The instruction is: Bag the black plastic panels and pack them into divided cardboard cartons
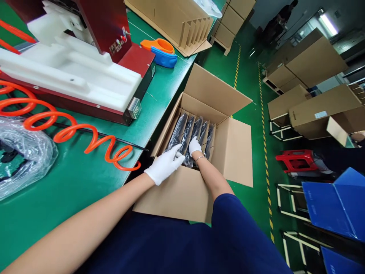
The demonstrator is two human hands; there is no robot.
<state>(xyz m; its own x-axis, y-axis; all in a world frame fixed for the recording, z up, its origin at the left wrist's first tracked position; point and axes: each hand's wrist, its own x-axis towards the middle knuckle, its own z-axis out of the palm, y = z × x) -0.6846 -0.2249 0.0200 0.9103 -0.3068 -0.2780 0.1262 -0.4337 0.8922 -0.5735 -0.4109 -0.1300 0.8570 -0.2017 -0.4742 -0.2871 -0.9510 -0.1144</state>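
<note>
An open cardboard box stands at the edge of the green workbench, its flaps folded outward. Inside, cardboard dividers separate several black items wrapped in clear plastic, standing on edge in a row. My left hand, in a white glove, is over the near left side of the box, its fingers stretched out and apart by the wrapped items. My right hand, also gloved, reaches down among the middle items. Its fingertips are hidden between them, so any grip there is unclear.
On the workbench are a red machine with a white fixture, a coiled orange air hose, a tape dispenser, a plastic-wrapped bundle and cardboard dividers. Rightward are a red stool, blue bins and other people.
</note>
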